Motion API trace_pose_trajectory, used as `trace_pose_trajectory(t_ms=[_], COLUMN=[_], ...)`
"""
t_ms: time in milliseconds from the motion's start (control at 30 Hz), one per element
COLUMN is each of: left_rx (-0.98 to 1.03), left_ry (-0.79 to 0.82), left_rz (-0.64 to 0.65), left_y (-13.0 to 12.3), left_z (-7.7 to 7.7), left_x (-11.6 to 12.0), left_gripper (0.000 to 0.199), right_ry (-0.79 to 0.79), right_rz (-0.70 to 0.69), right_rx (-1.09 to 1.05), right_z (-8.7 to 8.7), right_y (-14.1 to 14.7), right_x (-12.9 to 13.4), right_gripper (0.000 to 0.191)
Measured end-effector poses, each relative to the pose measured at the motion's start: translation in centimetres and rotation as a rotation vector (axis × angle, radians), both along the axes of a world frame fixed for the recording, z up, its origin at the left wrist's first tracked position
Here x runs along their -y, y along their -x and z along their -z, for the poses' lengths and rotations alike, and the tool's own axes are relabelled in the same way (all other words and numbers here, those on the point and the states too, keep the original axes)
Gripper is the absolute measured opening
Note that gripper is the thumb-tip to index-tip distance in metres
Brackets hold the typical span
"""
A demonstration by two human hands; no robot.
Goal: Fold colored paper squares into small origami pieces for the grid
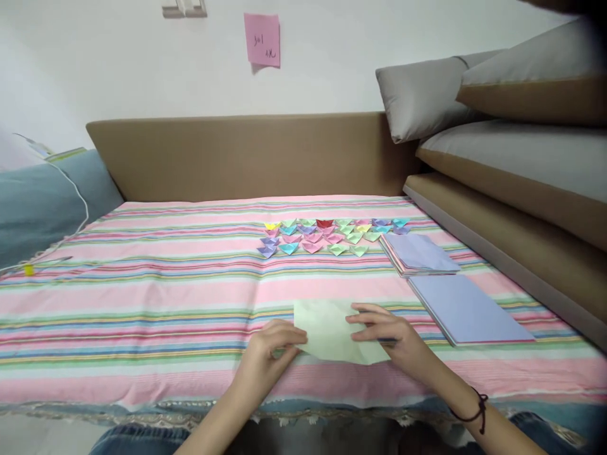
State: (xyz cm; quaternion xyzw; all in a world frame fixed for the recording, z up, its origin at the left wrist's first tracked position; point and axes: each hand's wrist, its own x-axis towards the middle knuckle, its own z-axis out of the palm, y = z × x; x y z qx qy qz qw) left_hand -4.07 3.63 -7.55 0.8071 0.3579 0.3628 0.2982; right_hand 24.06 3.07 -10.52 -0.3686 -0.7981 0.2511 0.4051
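A pale green sheet of paper (pixel 327 328) is held between both hands near the front edge of the striped cloth. My left hand (pixel 272 347) pinches its left edge between thumb and fingers. On the right side, my right hand (pixel 391 335) has its fingers over the sheet and its thumb underneath, gripping it. Beyond the sheet lie rows of small folded paper boats (pixel 313 238) in several colours. To the right are a stack of lilac-topped paper (pixel 420 253) and, nearer, a larger lilac stack (pixel 469 309).
A striped cloth (pixel 142 303) covers the surface. Grey and brown cushions (pixel 521 151) are piled along the right. A brown backrest (pixel 251 158) stands at the back. At the far left lie a white cable (pixel 78 196) and a small yellow object (pixel 29 270).
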Motion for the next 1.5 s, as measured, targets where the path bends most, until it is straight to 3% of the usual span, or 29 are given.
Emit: trace_pose_trajectory(t_ms=[167,333,367,500,667,767,867,933,1000,1067,1167,1500], left_rx=[-0.182,-0.129,-0.111,-0.077,-0.170,-0.283,-0.417,-0.501,-0.576,-0.624,-0.643,-0.671], left_ry=[0.019,0.153,0.189,0.309,0.302,0.153,-0.176,-0.375,-0.486,-0.518,-0.479,-0.388], left_rz=[-0.026,-0.193,-0.229,-0.363,-0.445,-0.416,-0.335,-0.177,0.003,0.092,0.090,0.133], left_y=[0.5,0.0,-0.2,-1.2,-2.1,-2.2,-2.2,-2.2,-2.4,-2.7,-3.0,-2.5], left_z=[2.3,3.4,3.5,3.7,3.4,3.3,3.2,3.1,3.0,2.9,3.0,3.4], left_x=[1.0,0.7,0.5,0.0,-0.1,0.0,0.2,0.4,0.7,1.0,1.4,1.8], left_gripper=[0.019,0.028,0.028,0.035,0.040,0.032,0.026,0.028,0.032,0.034,0.036,0.048], right_ry=[0.031,0.034,0.044,0.089,0.073,0.058,0.015,-0.063,-0.148,-0.206,-0.228,-0.205], right_rz=[0.028,0.157,0.201,0.398,0.517,0.553,0.584,0.552,0.421,0.239,0.091,0.083], right_rx=[0.253,0.163,0.130,0.055,0.106,0.128,0.142,0.179,0.247,0.324,0.407,0.490], right_z=[1.9,2.0,2.0,2.0,2.0,2.0,2.0,1.8,1.5,1.2,0.9,1.0], right_y=[-0.2,0.2,0.4,1.4,1.9,1.9,2.0,2.2,2.5,2.9,3.3,3.1], right_x=[1.6,1.7,1.5,1.0,0.5,0.4,0.4,0.5,0.8,1.1,1.8,2.8], right_gripper=[0.025,0.011,0.008,0.034,0.029,0.027,0.016,0.014,0.016,0.023,0.026,0.029])
